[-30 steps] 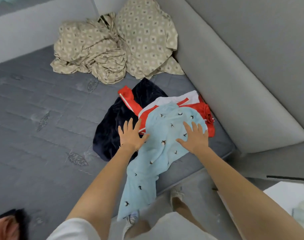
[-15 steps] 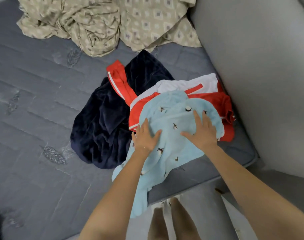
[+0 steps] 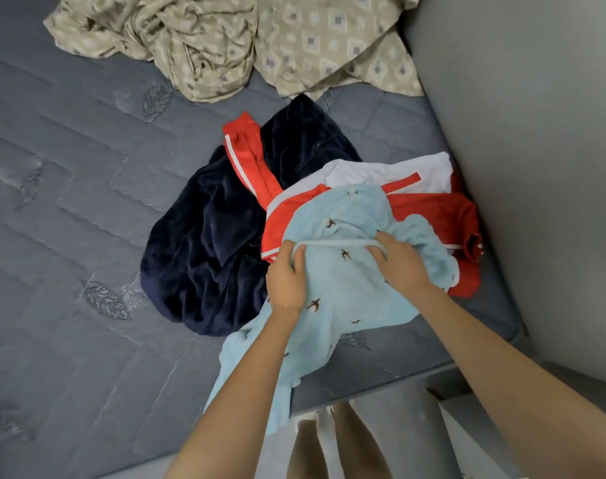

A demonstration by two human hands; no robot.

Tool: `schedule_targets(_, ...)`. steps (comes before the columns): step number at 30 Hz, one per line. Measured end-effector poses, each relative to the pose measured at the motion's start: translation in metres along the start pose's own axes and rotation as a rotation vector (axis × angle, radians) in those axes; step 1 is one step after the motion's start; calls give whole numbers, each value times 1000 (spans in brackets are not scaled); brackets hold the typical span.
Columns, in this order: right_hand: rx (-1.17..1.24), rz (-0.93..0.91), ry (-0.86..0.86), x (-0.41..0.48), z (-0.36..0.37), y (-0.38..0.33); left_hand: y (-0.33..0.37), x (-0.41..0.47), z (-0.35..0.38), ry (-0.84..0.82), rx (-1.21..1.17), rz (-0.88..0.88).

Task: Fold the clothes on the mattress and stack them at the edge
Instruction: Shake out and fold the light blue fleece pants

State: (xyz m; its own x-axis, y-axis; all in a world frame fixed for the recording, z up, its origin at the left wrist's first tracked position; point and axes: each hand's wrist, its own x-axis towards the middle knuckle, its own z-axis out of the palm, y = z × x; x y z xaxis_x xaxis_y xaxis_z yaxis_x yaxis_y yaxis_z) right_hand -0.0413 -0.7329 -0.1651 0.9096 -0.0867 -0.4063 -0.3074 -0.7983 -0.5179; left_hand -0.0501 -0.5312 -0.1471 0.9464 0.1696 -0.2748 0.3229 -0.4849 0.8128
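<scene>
Light blue garment (image 3: 343,292), printed with small dark birds, at the start of its fold. It lies on the grey quilted mattress (image 3: 69,202) close to the near edge, and its lower end hangs over that edge towards the person's legs (image 3: 329,444).

The left hand (image 3: 287,278) has its fingers curled round the left end of a pale banded hem at the blue garment's top. The right hand (image 3: 400,264) pinches the right end of the same hem between thumb and bent fingers. The band runs taut between the two hands. Whether it is a waistband or a neckline cannot be told.

Step in hand, as judged: taking hold of the first piece and straightening it, with no fold made and no stack begun. The next move would call for lifting the blue garment clear, spreading it flat on bare mattress to its left, and bringing the hanging end up before folding.

Beneath the blue garment's upper right part lies a red-and-white garment (image 3: 429,209), one red sleeve reaching beyond and to the left. A navy plush garment (image 3: 208,243) lies crumpled just left of the blue garment, touching it. Patterned beige bedding (image 3: 225,39) is heaped well beyond it.

No basket, box or other container is visible, so all the pieces lie loose on the mattress.
</scene>
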Motion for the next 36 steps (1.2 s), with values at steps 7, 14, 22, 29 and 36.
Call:
schedule_targets(7, 143, -65, -6, -50, -34, -90, 41, -24, -72, 184, -232, -67)
schedule_targets(14, 358, -150, 34, -101, -64, -236, 78, -42, -196, 332, -290, 65)
schedule_targets(22, 331, -403, 47, -185, -31, -413, 51, -84, -384, 452, -353, 186)
schedule_targets(29, 447, -435, 96, -259, 43, -535, -10, -118, -542, 513, -345, 229)
schedule_targets(36, 508, -472, 78, -289, 91, -586, -47, -123, -621, 520, -249, 240)
